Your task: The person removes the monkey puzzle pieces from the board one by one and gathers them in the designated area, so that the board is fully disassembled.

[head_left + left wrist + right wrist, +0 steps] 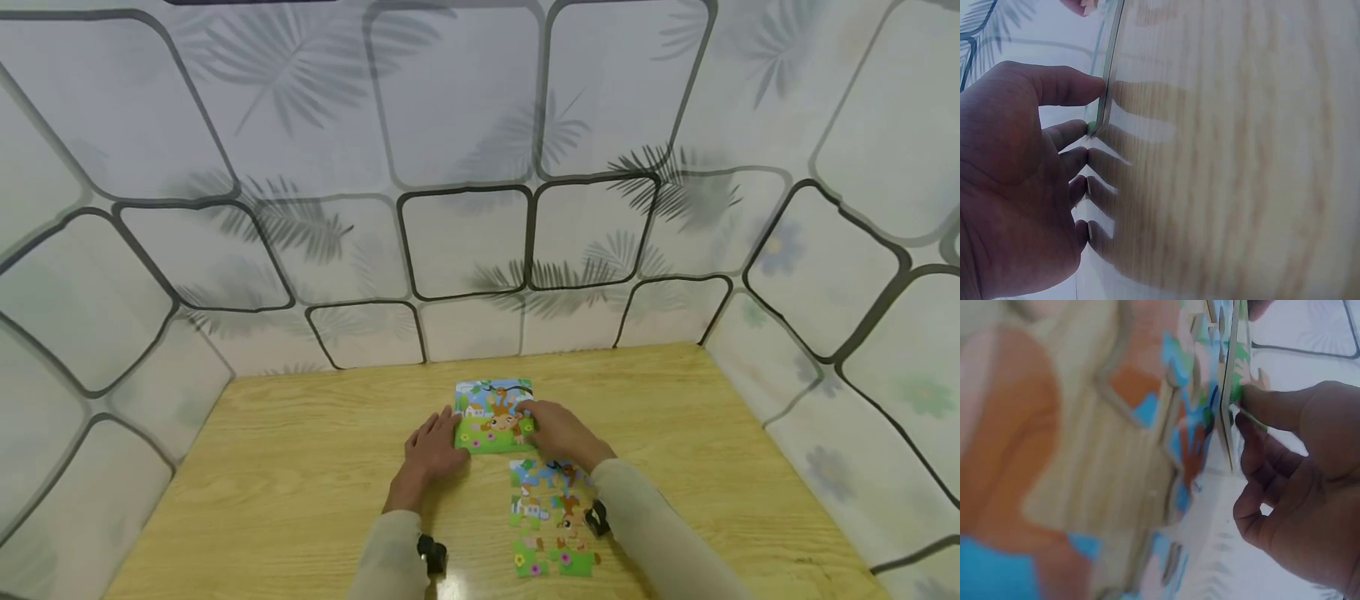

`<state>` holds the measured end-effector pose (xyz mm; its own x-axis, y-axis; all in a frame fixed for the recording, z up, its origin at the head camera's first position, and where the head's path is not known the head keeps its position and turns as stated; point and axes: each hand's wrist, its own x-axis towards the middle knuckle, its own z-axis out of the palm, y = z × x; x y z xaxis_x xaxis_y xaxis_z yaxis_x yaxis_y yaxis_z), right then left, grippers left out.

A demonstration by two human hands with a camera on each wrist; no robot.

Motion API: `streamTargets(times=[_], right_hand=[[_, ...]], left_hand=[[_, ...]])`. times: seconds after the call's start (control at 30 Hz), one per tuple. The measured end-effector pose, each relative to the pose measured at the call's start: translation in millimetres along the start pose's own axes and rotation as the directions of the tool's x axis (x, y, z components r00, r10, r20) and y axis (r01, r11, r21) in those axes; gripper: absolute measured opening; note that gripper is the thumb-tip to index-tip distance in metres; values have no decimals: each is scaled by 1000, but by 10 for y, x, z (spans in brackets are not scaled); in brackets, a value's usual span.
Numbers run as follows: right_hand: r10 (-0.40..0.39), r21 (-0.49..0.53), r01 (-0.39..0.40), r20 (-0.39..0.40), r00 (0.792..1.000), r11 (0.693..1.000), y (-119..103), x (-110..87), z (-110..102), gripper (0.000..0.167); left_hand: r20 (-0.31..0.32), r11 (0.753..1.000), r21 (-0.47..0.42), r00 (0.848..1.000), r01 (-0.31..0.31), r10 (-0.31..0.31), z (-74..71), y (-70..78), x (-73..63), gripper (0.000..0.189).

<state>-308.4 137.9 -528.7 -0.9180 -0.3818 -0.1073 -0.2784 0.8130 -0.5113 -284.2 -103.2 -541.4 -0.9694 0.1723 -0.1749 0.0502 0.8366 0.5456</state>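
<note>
A puzzle board (491, 437) with a cartoon monkey picture lies flat on the table. My left hand (437, 450) rests at its left side, fingers extended. In the left wrist view the thumb (1075, 87) touches the board's edge and the fingertips meet the tabletop. At the board's right side, my right hand (562, 433) pinches a thin puzzle piece (1259, 420) between thumb and index finger, as the right wrist view shows; the fingers cover most of it. Nearer me, several loose puzzle pieces (530, 508) lie spread below the board, partly under the right forearm.
The wooden table (315, 467) has light grain. Patterned fabric walls (472, 242) enclose it at the back and both sides. Black wrist bands (432, 554) sit on both sleeves, the right one close over the loose pieces.
</note>
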Motion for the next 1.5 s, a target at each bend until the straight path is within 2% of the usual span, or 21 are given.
streamTargets(times=[0.1, 0.27, 0.4, 0.6, 0.87, 1.07, 1.23, 1.5], right_hand=[[-28, 73, 30, -23, 999, 997, 50, -45, -7, 39], [-24, 151, 35, -76, 997, 988, 119, -147, -40, 36], [-61, 136, 79, -132, 989, 988, 153, -233, -73, 37], [-117, 117, 134, -147, 982, 984, 237, -405, -109, 38], [-172, 144, 181, -76, 982, 973, 362, -637, -188, 35], [-233, 237, 222, 19, 972, 946, 468, -813, -210, 34], [-252, 297, 217, 85, 964, 930, 534, -959, -228, 29], [-252, 317, 203, 124, 960, 927, 630, -1154, -279, 25]], left_hand=[[-3, 1000, -2, 1000, 1, -1, 8, -3, -8, 67], [-3, 1000, -10, 1000, -12, 12, 51, -9, -22, 68], [-1, 1000, -11, 1000, -9, 9, 75, -11, -45, 68], [4, 1000, 4, 1000, -3, 3, 88, -32, -50, 68], [-15, 1000, 3, 1000, -13, 13, 64, -42, -57, 67], [-22, 1000, 13, 1000, -16, 16, 69, -50, -39, 67], [-19, 1000, 19, 1000, -12, 13, 58, -38, -28, 67], [-21, 1000, 26, 1000, -15, 16, 16, -11, -9, 67]])
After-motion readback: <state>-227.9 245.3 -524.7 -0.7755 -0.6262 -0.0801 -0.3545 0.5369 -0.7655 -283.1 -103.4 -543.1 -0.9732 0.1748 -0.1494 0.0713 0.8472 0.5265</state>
